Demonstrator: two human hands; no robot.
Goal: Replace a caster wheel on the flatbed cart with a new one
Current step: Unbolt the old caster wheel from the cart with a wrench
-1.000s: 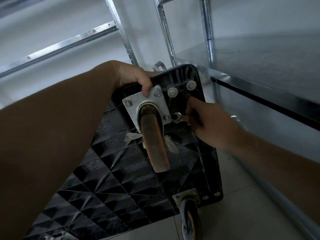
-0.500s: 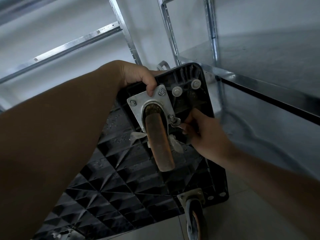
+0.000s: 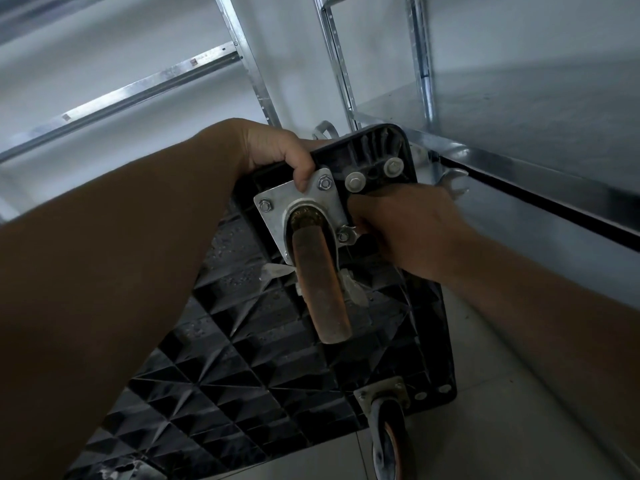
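Cart: the black ribbed plastic flatbed cart is tipped up on edge, its underside facing me, the lower edge down on the pale tiled floor.
Worn wheel: the rusty orange-brown caster wheel sits at the far corner of the underside, on a square silver metal mounting plate; I can see 3 hex bolts on the plate.
My left hand: curled over the far edge of the cart, thumb pressing down on the top of the plate, just left of the far bolt.
My right hand: fingers clamped around a silver metal wrench, whose open-jawed end sticks out beyond my knuckles on the far right; the other end sits at the plate's right bolt, mostly hidden by my hand.
Second wheel: a grey caster with an orange hub hangs at the near right corner of the cart, on its own small plate.
Washers: 2 round white ones sit right of the plate near the cart's far corner.
Surroundings: galvanised steel shelving stands right and far, close beside the cart.
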